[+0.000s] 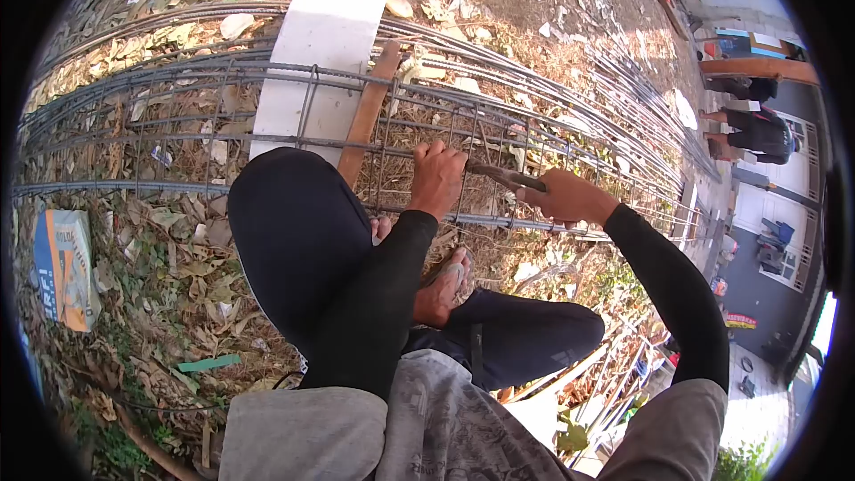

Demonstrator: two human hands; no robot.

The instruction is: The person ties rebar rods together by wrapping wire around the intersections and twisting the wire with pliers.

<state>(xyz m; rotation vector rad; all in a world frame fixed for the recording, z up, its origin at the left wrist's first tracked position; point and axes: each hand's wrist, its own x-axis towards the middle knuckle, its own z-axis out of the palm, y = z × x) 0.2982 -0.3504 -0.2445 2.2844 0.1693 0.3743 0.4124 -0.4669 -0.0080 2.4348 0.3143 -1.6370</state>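
Note:
A long cage of steel rebar [338,141] with square stirrups runs across in front of my knees. My left hand [436,176] is closed on a bar of the cage, its knuckles up. In my right hand [572,198] are the handles of dark metal pincers [506,176]. The jaws of the pincers point left and meet the cage right beside my left fingers. Any tie wire at the jaws is too small to make out. A wooden strip [370,116] lies at a slant against the cage, left of my left hand.
A white board [321,36] lies under the cage. More loose rebar [552,93] stretches behind it to the right. A printed paper bag [67,269] lies on leaf-strewn ground at left. Another person [757,135] is at far right, near a building. My sandalled foot [443,289] is close below the cage.

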